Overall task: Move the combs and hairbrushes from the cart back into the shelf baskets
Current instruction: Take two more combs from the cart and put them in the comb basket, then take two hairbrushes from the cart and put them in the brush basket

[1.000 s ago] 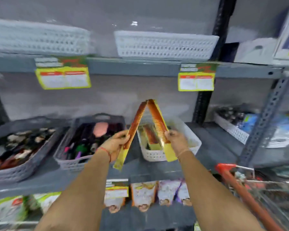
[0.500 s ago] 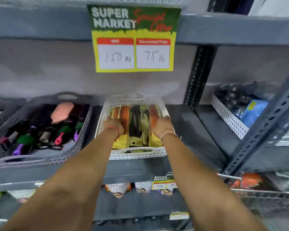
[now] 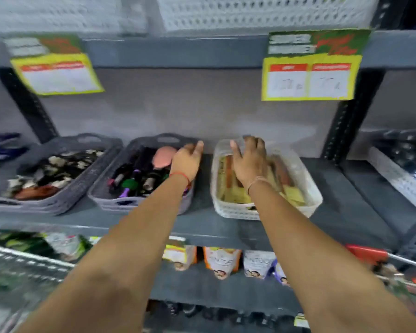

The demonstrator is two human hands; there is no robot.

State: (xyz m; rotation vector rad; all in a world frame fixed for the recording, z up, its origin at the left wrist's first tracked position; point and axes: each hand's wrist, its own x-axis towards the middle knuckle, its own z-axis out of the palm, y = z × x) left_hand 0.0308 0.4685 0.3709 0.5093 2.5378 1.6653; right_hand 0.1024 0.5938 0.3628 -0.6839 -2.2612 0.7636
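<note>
A white basket (image 3: 235, 213) on the middle shelf holds packaged brown combs (image 3: 291, 195) on yellow cards. My right hand (image 3: 249, 161) hovers over its back half, fingers spread, holding nothing. My left hand (image 3: 186, 162) is raised over the gap between the white basket and a grey basket (image 3: 101, 200) of hairbrushes (image 3: 162, 157), and it too holds nothing. The red handle of the cart (image 3: 366, 254) shows at the lower right.
Another grey basket (image 3: 46, 207) with dark and white items sits at the far left. White baskets (image 3: 262, 13) stand on the upper shelf, with yellow price tags (image 3: 309, 78) hanging below. Packets (image 3: 221, 263) line the lower shelf. A black upright (image 3: 351, 116) stands right of the white basket.
A second ago each hand held a packaged comb in the air. Half a second ago both pressed them into the white basket. Now both hands are lifted off, empty, and the view has shifted left.
</note>
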